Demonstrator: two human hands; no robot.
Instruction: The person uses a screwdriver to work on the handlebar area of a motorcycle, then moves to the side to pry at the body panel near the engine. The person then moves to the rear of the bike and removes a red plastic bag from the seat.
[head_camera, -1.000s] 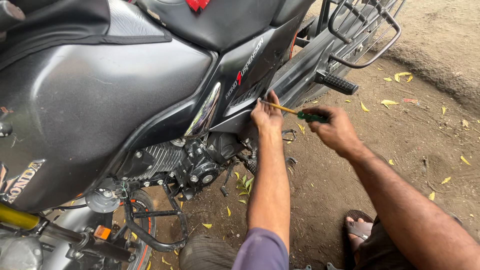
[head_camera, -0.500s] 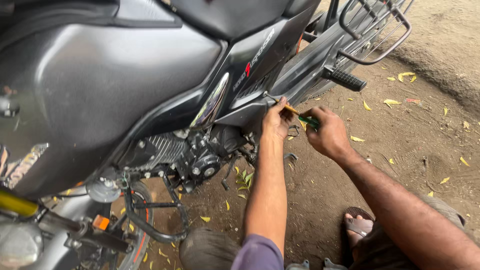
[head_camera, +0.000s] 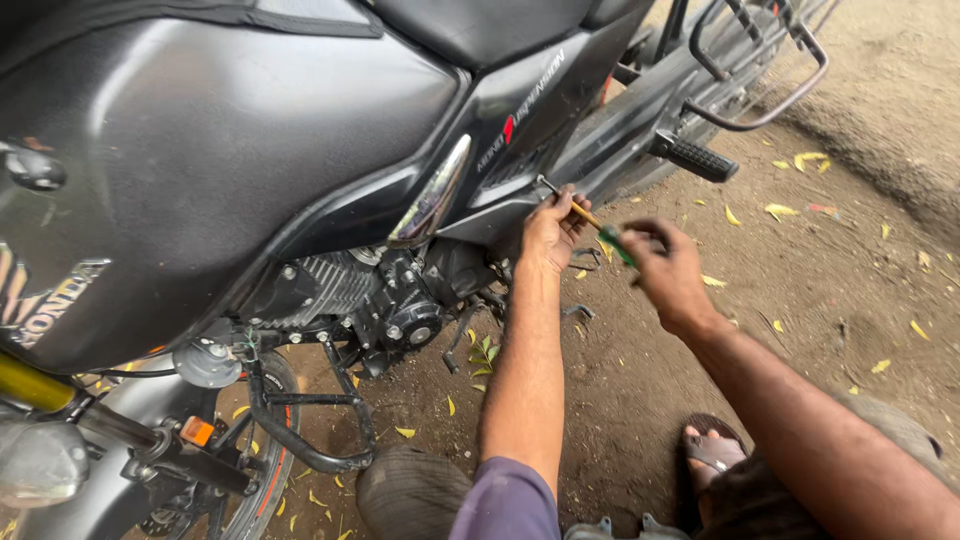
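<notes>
Bare dirt ground (head_camera: 820, 300) strewn with yellow leaves lay under a black motorcycle (head_camera: 250, 170). A screwdriver (head_camera: 590, 222) with a green handle ran between both hands, its tip at the lower edge of the side panel (head_camera: 520, 130). The left hand (head_camera: 553, 232) curled around the shaft near the panel, while the right hand (head_camera: 668, 268), blurred, gripped the handle.

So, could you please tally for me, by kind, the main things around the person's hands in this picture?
Hands: 2, the left hand and the right hand
Screwdrivers: 1, a green-handled screwdriver in the right hand, its tip at the black side panel
Motorcycles: 1, a black motorcycle
Footrests: 1, a ribbed footrest
Sandals: 1, a sandal
Total: 6
</notes>
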